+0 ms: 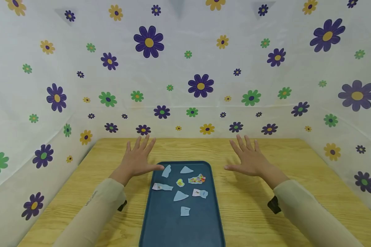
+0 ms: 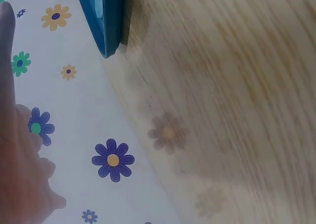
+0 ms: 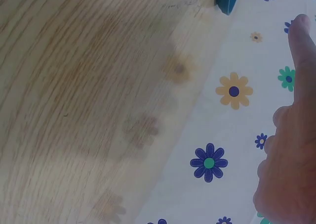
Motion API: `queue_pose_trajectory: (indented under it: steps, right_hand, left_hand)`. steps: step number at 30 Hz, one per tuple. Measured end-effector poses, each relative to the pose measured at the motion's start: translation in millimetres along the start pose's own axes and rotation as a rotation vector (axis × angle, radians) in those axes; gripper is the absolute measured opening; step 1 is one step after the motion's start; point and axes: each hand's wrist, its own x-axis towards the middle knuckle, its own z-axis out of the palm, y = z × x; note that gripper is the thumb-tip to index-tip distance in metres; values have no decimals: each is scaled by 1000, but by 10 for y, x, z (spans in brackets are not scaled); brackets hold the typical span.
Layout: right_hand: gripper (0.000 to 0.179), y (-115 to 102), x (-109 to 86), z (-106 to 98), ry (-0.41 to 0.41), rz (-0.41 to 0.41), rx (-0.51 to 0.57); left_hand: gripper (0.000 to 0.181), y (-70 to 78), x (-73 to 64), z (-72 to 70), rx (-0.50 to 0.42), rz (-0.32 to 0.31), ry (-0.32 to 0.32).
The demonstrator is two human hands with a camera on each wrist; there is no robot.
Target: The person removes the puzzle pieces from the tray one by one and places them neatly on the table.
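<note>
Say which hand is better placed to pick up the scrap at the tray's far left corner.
Probably the left hand: in the head view its thumb ends close beside that scrap, while the right hand is right of the tray, farther away. Neither holds anything.

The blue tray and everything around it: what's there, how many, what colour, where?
Table: 1, yellowish wood, below.
Tray: 1, dark blue, on the table.
Plain pieces: 4, pale blue, two far on the tray, two nearer.
Pink-ended pieces: 2, pink and pale blue, tray's left and right.
Patchy piece: 1, multicoloured, tray's far right.
Yellow piece: 1, yellow, among the others.
Flowered sheeting: count unclear, white, purple, green and yellow, behind and at both sides.
Sleeves: 2, beige, lower left and right.
Wrist gadgets: 2, black, by the sleeve ends.
Left grip: 1, bare, left of the tray.
Right grip: 1, bare, right of the tray.
</note>
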Motion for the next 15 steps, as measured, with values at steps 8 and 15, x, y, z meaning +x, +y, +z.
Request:
queue_pose_trajectory:
  steps: [8,15]
  right_hand:
    - [104,-10,-15,22,-20,-30,42]
    - [103,-35,-43,67,-5,-96,125]
  left_hand:
    - [115,-22,-30,-24,5,29,-9]
    - [112,-85,-114,24,-48,90,-14]
